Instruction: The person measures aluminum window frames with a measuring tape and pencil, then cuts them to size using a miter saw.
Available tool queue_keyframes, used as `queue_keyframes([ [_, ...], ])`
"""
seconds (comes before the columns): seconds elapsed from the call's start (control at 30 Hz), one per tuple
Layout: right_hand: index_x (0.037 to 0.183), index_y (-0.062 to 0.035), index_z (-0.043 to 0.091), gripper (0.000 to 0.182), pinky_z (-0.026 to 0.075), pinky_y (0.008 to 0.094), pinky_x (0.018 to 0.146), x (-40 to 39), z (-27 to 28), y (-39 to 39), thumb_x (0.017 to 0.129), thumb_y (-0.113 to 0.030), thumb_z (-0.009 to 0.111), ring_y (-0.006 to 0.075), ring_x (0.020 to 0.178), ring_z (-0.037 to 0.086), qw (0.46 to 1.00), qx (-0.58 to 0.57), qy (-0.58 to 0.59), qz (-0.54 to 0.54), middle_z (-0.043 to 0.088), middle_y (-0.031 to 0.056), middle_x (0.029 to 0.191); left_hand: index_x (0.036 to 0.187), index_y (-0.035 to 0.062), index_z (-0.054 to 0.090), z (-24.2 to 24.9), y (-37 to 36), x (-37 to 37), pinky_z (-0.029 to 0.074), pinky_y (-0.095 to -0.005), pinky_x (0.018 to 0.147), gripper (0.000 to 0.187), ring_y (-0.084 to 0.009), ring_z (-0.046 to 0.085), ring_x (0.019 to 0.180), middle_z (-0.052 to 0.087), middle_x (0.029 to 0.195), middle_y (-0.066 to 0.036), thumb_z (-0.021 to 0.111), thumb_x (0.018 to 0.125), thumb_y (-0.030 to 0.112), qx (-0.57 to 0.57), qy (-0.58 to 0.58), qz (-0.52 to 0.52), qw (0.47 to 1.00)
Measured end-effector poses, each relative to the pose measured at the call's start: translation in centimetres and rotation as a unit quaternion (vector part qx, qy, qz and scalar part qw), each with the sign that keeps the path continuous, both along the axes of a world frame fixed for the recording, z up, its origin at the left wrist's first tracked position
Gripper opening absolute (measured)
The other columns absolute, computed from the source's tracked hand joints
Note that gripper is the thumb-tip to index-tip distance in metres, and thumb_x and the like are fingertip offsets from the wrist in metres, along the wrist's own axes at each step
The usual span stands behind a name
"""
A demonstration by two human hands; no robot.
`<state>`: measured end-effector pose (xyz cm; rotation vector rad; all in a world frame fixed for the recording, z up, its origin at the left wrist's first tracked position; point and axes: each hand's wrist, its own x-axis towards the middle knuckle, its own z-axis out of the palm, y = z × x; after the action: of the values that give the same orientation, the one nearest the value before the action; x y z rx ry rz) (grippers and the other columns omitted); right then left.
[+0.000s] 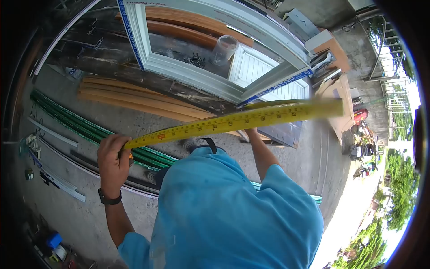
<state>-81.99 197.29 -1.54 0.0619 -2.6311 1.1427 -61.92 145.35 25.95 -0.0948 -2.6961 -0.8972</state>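
My left hand (113,157), with a dark watch on its wrist, is closed around the case end of a tape measure (215,127). The yellow blade stretches from that hand across to the right, and its far end is blurred. Only a bit of my right hand (252,132) shows below the blade; its fingers are hidden behind it. Beyond the blade a white window frame (188,66) with blue printed tape along its edges rests on a dark workbench (107,65).
Brown boards (134,99) lie beneath the bench. Green-wrapped profiles (71,115) lie on the concrete floor, near loose white strips (58,178). A clear plastic container (225,48) and a white louvred panel (251,67) show through the frame. Cardboard (336,105) stands at the right.
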Motion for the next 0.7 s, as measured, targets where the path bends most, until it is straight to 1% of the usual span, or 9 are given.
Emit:
queue_keyframes([
  [0.03,0.124,-0.0072,0.063,0.031,0.052,0.0533,0.084,-0.3,0.6,-0.5,0.094,-0.01,0.062,0.0488,0.099,0.066,1.0,0.012,0.01,0.01,0.07,0.0242,0.111,0.106,0.0002,0.071,0.0,1.2,-1.1,0.05,-0.0432,0.082,0.017,-0.0327,0.063,0.094,0.066,0.101,-0.013,0.068,0.089,0.003,0.022,0.001,-0.001,1.0],
  [0.13,0.128,-0.009,0.061,0.037,0.05,0.0558,0.085,-0.5,3.9,-1.7,0.091,-0.007,0.06,0.0514,0.103,0.063,0.996,-0.001,-0.091,-0.013,0.069,0.026,0.112,0.104,0.0005,0.071,0.7,4.1,-3.8,0.05,-0.0428,0.08,0.016,-0.0321,0.062,0.093,0.065,0.098,-0.013,0.069,0.089,0.003,0.021,-0.001,-0.006,1.0],
  [0.17,0.138,-0.0114,0.055,0.049,0.049,0.0574,0.085,-1.0,3.0,-0.5,0.089,-0.005,0.058,0.0528,0.104,0.061,0.993,0.047,-0.105,0.017,0.068,0.0278,0.114,0.104,0.0006,0.071,0.9,4.8,-4.6,0.05,-0.0426,0.079,0.016,-0.0318,0.062,0.092,0.065,0.097,-0.012,0.069,0.089,0.004,0.026,0.003,-0.009,1.0],
  [0.27,0.142,-0.0134,0.049,0.056,0.049,0.0584,0.084,-1.1,2.0,0.2,0.088,-0.005,0.059,0.0542,0.103,0.06,0.993,0.056,-0.094,0.039,0.068,0.0276,0.113,0.103,0.0008,0.071,1.3,6.4,-6.5,0.05,-0.0418,0.076,0.014,-0.031,0.063,0.089,0.065,0.097,-0.012,0.07,0.089,0.004,0.051,0.006,-0.023,0.998],
  [0.37,0.129,-0.0084,0.057,0.033,0.053,0.0517,0.079,-0.9,2.1,-0.2,0.097,-0.013,0.063,0.0465,0.1,0.068,0.999,0.045,-0.018,0.009,0.074,0.0223,0.105,0.102,0.0009,0.07,2.1,7.6,-8.2,0.051,-0.0408,0.073,0.013,-0.0304,0.064,0.086,0.065,0.096,-0.011,0.07,0.09,0.004,0.082,0.015,-0.045,0.996],
  [0.47,0.123,-0.0071,0.059,0.03,0.055,0.0494,0.08,-1.2,2.3,-0.4,0.093,-0.009,0.065,0.0423,0.097,0.071,0.999,0.035,-0.037,-0.016,0.075,0.0208,0.102,0.103,0.0013,0.07,3.0,8.6,-9.5,0.052,-0.0399,0.071,0.013,-0.03,0.065,0.085,0.065,0.095,-0.011,0.07,0.09,0.005,0.09,0.042,-0.064,0.993],
  [0.53,0.122,-0.0073,0.06,0.031,0.055,0.0481,0.08,-1.5,2.6,-0.2,0.093,-0.011,0.067,0.0416,0.096,0.072,0.997,0.043,-0.061,-0.006,0.075,0.0206,0.102,0.103,0.0015,0.07,4.2,9.1,-10.2,0.052,-0.0395,0.07,0.014,-0.0298,0.065,0.085,0.064,0.095,-0.011,0.07,0.089,0.005,0.095,0.051,-0.077,0.991],
  [0.6,0.121,-0.0069,0.061,0.031,0.056,0.0469,0.081,-1.3,2.8,0.1,0.092,-0.013,0.07,0.0405,0.095,0.073,0.996,0.05,-0.079,-0.001,0.075,0.0202,0.101,0.103,-0.0018,0.069,4.7,9.2,-10.9,0.052,-0.0383,0.072,0.013,-0.0302,0.066,0.086,0.065,0.098,-0.014,0.068,0.092,0.004,0.096,0.031,-0.091,0.991],
  [0.7,0.116,-0.0053,0.064,0.03,0.057,0.045,0.082,-1.3,3.3,-0.4,0.09,-0.015,0.074,0.0373,0.094,0.074,0.996,0.053,-0.078,0.004,0.076,0.0189,0.1,0.104,-0.0034,0.069,5.7,9.8,-11.9,0.052,-0.0377,0.072,0.014,-0.03,0.066,0.085,0.064,0.099,-0.015,0.067,0.092,0.003,0.096,0.038,-0.108,0.989],
])
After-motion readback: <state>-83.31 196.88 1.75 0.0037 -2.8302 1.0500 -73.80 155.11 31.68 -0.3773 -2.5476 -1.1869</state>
